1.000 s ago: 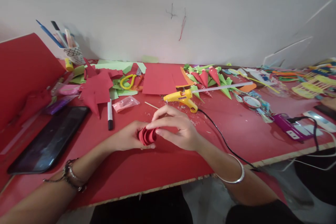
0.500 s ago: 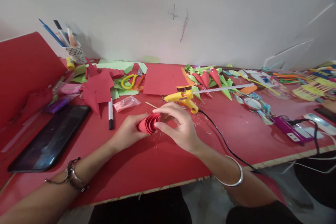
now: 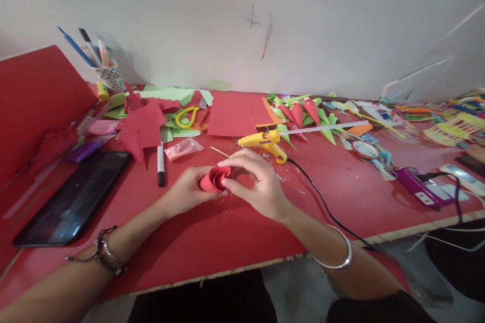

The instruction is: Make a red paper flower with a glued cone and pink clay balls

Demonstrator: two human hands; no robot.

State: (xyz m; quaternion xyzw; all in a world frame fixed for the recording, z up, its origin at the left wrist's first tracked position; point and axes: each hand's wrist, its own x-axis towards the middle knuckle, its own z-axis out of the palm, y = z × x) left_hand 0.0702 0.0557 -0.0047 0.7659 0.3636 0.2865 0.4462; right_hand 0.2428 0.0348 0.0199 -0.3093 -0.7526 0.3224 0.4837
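A roll of red paper (image 3: 212, 180), with spiral layers showing at its right end, is held between both hands above the red table (image 3: 212, 252). My left hand (image 3: 185, 191) wraps round its left side. From the right, my right hand (image 3: 258, 182) pinches the layered edge between thumb and fingers. Just beyond the right hand lies a yellow glue gun (image 3: 261, 139) with a long clear glue stick in its back. A thin stick (image 3: 220, 151) rests by its nozzle.
A black phone (image 3: 74, 199) and a marker (image 3: 161, 164) lie to the left. Red sheets (image 3: 232, 115), paper cones (image 3: 310, 110) and scraps line the back. At right sits a purple power strip (image 3: 422, 186); the glue gun's black cord (image 3: 322, 197) runs to the table's front edge.
The spiral layers at the end of the paper roll look different, fewer and looser. Both hands stay in nearly the same place around it.
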